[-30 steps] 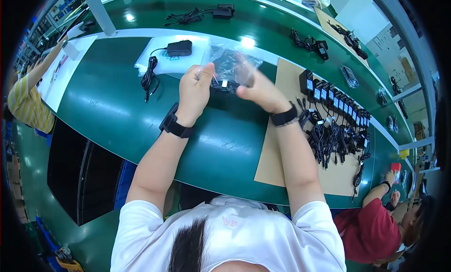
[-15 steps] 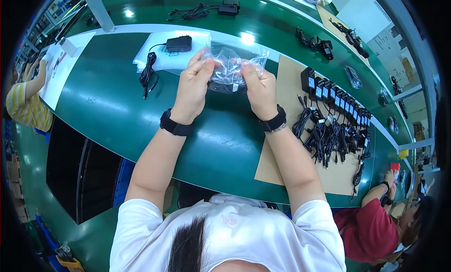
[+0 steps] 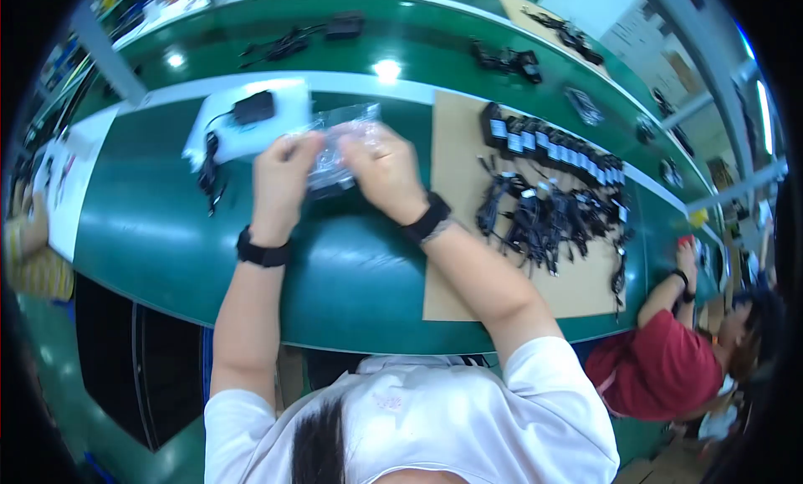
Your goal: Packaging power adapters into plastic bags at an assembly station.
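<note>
1. Clear plastic bag [image 3: 339,149]: crinkled, glossy, translucent, with a dark item dimly visible inside; held just above the green desk [image 3: 150,225], between both hands
2. Left hand [image 3: 284,170]: closed, pinching the bag's left edge; black band on the wrist
3. Right hand [image 3: 381,170]: closed, gripping the bag's right side; black band on the wrist
4. White sheet [image 3: 251,133] beyond the left hand, lying flat on the desk; carries a black adapter [image 3: 253,107] with a coiled black cable [image 3: 207,166] trailing off its left edge
5. Brown cardboard sheet [image 3: 468,258] to the right of the hands; bears a row of black adapters with pale labels [image 3: 548,145] along the far side and a tangled heap of black cables [image 3: 544,216] nearer
6. White paper [image 3: 63,183] at the far left edge of the desk
7. Desk surface: dark green, glossy, with lamp reflections; second green bench beyond, with more black adapters [image 3: 506,61]
8. Person in a red top [image 3: 661,371] at lower right; striped yellow sleeve [image 3: 33,262] at left
</note>
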A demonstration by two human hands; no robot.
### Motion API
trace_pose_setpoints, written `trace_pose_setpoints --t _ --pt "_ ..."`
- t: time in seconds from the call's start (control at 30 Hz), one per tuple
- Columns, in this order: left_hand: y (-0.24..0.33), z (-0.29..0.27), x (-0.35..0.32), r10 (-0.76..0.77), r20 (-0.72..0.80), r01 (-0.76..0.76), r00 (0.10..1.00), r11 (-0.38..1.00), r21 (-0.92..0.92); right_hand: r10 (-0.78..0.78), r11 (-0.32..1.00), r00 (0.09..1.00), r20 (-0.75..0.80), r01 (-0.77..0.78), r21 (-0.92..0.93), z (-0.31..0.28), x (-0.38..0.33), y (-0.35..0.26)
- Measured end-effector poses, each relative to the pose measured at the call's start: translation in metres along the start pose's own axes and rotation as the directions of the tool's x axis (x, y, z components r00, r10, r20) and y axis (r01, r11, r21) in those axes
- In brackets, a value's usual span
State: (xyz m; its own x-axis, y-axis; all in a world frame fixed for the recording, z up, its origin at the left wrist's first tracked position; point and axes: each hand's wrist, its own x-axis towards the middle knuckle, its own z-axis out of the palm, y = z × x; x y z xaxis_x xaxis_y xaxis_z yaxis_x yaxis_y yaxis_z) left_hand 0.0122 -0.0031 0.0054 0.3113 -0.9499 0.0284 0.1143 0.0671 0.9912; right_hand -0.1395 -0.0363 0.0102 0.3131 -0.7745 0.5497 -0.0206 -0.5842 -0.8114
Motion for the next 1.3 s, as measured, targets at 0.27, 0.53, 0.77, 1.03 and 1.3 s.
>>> trace_pose_setpoints --t 0.27,0.53,0.77,1.03,1.3 --pt "-0.001 0.011 -0.003 0.355 -0.103 -0.335 0.929 0.926 0.176 0.493 0.641 0.797 0.349 -0.604 0.473 -0.017 0.010 -0.028" --pt "0.016 0.004 -0.006 -0.030 -0.183 0.013 0.983 0.996 -0.093 0.629 0.650 0.674 0.387 -0.729 0.214 -0.055 0.086 0.021" --pt "0.013 -0.006 0.008 0.680 -0.108 -0.433 0.726 0.573 0.696 0.187 0.025 0.981 0.052 0.048 -0.999 -0.130 0.185 0.171" --pt "0.018 -0.020 0.005 0.776 -0.034 -0.464 0.630 0.411 0.784 0.462 0.233 0.886 0.038 -0.079 -0.969 -0.016 0.245 0.175" --pt "0.019 -0.026 0.013 0.796 -0.039 -0.443 0.604 0.377 0.813 0.620 0.480 0.777 -0.109 -0.485 -0.731 -0.013 0.267 0.248"
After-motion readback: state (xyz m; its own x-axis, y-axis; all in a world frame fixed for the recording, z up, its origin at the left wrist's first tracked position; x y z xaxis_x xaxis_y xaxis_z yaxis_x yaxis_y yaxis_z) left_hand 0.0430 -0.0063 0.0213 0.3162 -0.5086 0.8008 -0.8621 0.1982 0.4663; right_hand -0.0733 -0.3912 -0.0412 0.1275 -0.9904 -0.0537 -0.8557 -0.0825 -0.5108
